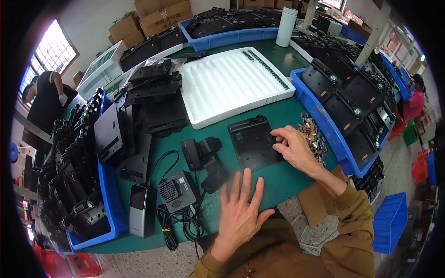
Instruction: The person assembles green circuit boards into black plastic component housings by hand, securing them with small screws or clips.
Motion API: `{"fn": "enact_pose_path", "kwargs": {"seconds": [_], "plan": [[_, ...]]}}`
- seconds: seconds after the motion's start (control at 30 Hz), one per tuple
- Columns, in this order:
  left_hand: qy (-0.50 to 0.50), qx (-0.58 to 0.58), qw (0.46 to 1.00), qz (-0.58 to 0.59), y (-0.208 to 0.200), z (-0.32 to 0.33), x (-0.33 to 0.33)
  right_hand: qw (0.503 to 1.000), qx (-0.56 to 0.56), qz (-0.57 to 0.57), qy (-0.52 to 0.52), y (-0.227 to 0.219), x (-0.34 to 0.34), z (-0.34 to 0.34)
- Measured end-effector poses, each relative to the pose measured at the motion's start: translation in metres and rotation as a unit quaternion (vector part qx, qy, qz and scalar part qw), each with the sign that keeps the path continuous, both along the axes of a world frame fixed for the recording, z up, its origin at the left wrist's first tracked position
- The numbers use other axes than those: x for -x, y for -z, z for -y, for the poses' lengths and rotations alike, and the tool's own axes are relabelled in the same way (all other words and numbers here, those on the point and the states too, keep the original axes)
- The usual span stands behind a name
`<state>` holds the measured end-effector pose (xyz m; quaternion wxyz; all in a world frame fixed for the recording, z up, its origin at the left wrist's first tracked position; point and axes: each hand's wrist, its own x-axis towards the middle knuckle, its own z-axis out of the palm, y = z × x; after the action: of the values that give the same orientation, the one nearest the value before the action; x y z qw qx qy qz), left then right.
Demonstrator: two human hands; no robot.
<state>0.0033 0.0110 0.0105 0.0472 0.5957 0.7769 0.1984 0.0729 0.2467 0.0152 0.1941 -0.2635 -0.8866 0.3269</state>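
Head view. Right hand (293, 147) rests on the right edge of a flat black plate (254, 142) lying on the green tabletop (282, 178). Fingers curled, tips pressing down on the plate; whether a small part sits under them cannot be told. The plate lies flat just ahead of the person, probably so both hands can reach it.

Left hand (239, 208) is flat, fingers spread and pointing away from the person, holding nothing. It hovers over or rests on the tabletop edge just short of the plate; contact cannot be told.

Just right of the right hand: a loose heap of small clips (313, 134), within finger reach, likely placed there for picking one at a time. Beyond the heap, a blue bin (330, 134) of black housings stood on edge.

Ahead of the plate: a white tray (232, 85) with rows of pockets, mostly bare, a strip of small green parts along its far right edge.

Left of the left hand: a black fixture (206, 160), a small fan unit (177, 190) with coiled cable, and a silver bar (137, 208). Further left, stacked black plates and a second blue bin (107, 194) packed with housings.

Far left, another person in black stands bent over a bench; far right, one in pink.
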Motion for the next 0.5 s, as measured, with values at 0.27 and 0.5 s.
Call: {"fn": "enact_pose_path", "kwargs": {"seconds": [0.27, 0.5], "plan": [[-0.003, 0.015, 1.000, 0.002, 0.000, -0.002, 0.001, 0.999, -0.024, 0.023, -0.024, -0.003, 0.013, -0.006], [0.005, 0.029, 1.000, -0.006, -0.005, 0.000, 0.002, 0.996, -0.060, -0.008, -0.058, -0.001, 0.014, -0.009]]}}
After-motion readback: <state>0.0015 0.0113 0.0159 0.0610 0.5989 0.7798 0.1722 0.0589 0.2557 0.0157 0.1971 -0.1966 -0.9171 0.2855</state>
